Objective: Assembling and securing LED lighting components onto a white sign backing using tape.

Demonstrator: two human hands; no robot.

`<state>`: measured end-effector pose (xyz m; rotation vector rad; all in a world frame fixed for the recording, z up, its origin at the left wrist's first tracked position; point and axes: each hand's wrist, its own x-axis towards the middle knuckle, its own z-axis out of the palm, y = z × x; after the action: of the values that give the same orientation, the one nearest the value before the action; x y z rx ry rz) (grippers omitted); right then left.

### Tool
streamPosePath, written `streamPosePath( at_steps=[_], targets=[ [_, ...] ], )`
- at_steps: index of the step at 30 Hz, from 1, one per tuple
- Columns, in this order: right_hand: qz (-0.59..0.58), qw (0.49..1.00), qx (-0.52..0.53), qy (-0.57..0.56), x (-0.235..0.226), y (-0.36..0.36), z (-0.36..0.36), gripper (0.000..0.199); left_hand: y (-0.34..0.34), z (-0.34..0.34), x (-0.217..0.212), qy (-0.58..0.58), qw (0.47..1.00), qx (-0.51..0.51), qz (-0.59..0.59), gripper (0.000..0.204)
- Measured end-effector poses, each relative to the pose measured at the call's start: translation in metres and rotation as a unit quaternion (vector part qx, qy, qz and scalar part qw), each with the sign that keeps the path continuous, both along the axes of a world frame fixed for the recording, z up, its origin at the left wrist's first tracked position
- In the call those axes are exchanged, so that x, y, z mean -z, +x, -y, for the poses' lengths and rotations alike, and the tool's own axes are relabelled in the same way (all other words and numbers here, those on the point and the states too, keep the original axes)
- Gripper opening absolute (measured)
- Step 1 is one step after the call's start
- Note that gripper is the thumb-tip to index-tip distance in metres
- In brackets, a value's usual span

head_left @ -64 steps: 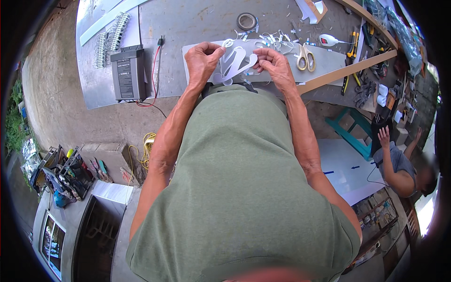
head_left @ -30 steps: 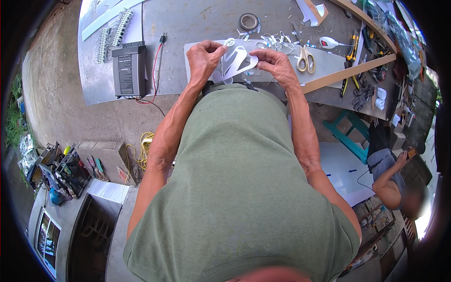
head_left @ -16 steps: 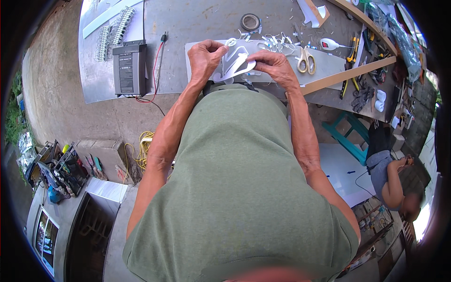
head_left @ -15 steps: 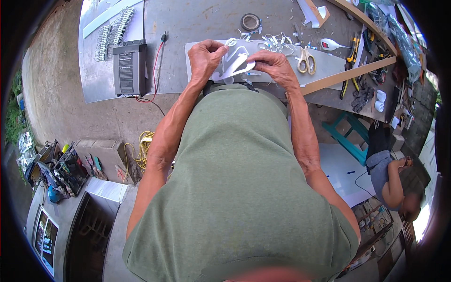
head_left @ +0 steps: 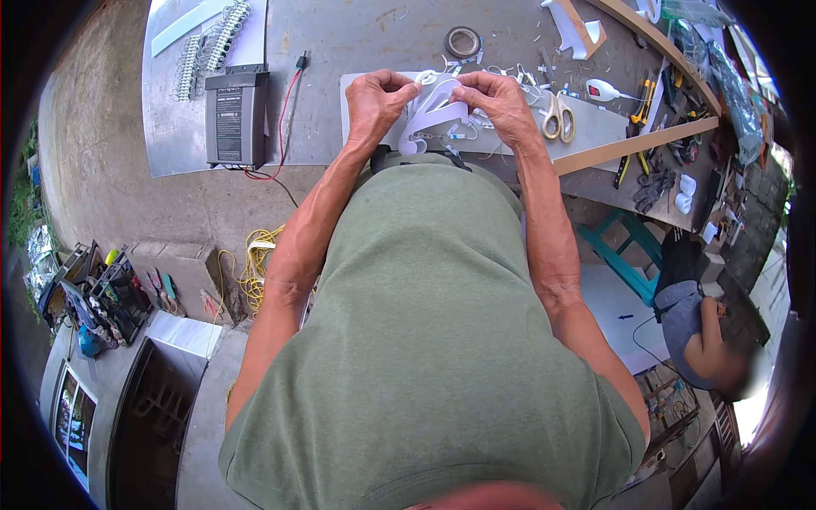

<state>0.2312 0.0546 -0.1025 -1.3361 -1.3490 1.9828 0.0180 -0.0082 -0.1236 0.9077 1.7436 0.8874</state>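
Observation:
In front of my body, over the table's near edge, is a white curved piece with raised walls, like a hollow letter [head_left: 416, 124]. My right hand [head_left: 503, 106] pinches its upper right edge between thumb and fingers. Across from it, my left hand [head_left: 378, 104] is closed, thumb against forefinger, at the piece's upper left. A small white coil [head_left: 427, 77] shows right by those fingertips; whether they grip it or the piece I cannot tell. Under and beside both hands lies a pale flat board [head_left: 586, 127], with small white light modules on thin wires [head_left: 463, 132] scattered over it.
Scissors [head_left: 558, 116], a tape roll [head_left: 461, 42], a white glue bottle [head_left: 605, 90] and brown strips [head_left: 637, 146] lie right of my hands. A dark power unit [head_left: 236, 119] with a red cable stands left. Another person [head_left: 690, 319] is at the right, near a teal stool [head_left: 625, 246].
The white piece has turned to stand more steeply. My right hand has shifted up along its edge, while my left stays close to the coil. The whole view has shifted slightly.

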Motion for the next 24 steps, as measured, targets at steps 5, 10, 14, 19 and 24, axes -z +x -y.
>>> streamPosePath(
  at_steps=[5, 10, 14, 19, 24],
  targets=[
    [-0.007, 1.000, 0.017, -0.022, 0.005, -0.008, -0.006, 0.025, -0.001, -0.001, 0.001, -0.005, 1.000, -0.001, 0.012, 0.023],
    [0.014, 0.999, 0.034, -0.018, 0.007, -0.010, -0.005, 0.027, -0.002, -0.001, 0.003, -0.010, 0.999, -0.001, 0.031, 0.023],
    [0.051, 0.998, 0.039, -0.014, 0.002, -0.014, -0.003, 0.026, -0.003, -0.002, -0.002, -0.025, 0.999, -0.002, 0.039, 0.023],
    [0.031, 0.997, 0.060, -0.025, -0.005, -0.018, -0.004, 0.027, -0.006, -0.003, 0.000, -0.033, 0.998, 0.007, 0.061, 0.022],
    [0.034, 0.997, 0.063, -0.018, -0.004, -0.019, -0.003, 0.027, -0.007, -0.003, 0.001, -0.032, 0.997, 0.009, 0.064, 0.022]
  ],
)
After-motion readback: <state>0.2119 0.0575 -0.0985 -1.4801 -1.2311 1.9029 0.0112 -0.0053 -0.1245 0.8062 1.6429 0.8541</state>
